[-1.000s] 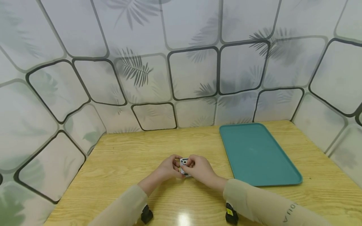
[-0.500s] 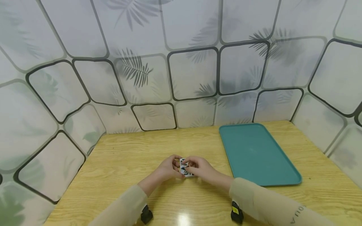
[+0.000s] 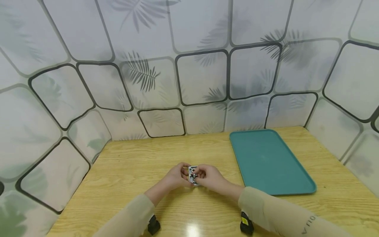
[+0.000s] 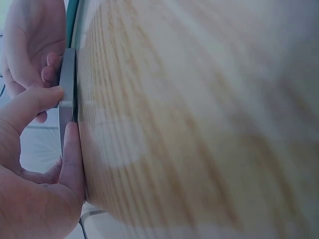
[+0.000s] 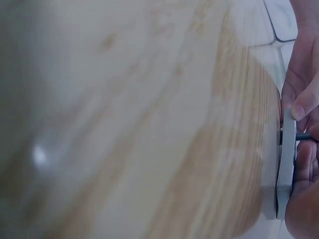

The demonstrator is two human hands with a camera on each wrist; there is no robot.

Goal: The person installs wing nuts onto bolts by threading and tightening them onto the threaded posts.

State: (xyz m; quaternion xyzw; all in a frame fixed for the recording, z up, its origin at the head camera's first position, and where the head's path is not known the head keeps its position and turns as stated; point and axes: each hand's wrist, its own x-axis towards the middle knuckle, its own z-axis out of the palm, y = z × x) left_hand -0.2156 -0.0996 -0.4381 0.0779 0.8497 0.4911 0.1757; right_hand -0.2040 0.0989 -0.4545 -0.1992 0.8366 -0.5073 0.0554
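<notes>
A small flat plate (image 3: 190, 181) with a pale edge, dark cut-outs and round details lies near the table's middle. My left hand (image 3: 174, 176) holds it by the left side, thumb and fingers along its edges. From the side, the grey plate (image 4: 67, 82) looks thin and sits close over the wood. My right hand (image 3: 211, 177) is over the plate's right part, thumb and index finger together above it. In the right wrist view a thin dark rod (image 5: 303, 136) stands out from the plate's face and ends at the right fingertips. Those fingers hide part of the plate.
A teal tray (image 3: 266, 161) lies on the wooden table (image 3: 142, 154) to the right of the hands. A patterned curtain (image 3: 204, 77) encloses the back and sides. Black wrist devices sit under both sleeves.
The right fingers lifted and spread over the plate, shifting slightly right, then came together again on its upper face. The left hand and the plate stayed in place.
</notes>
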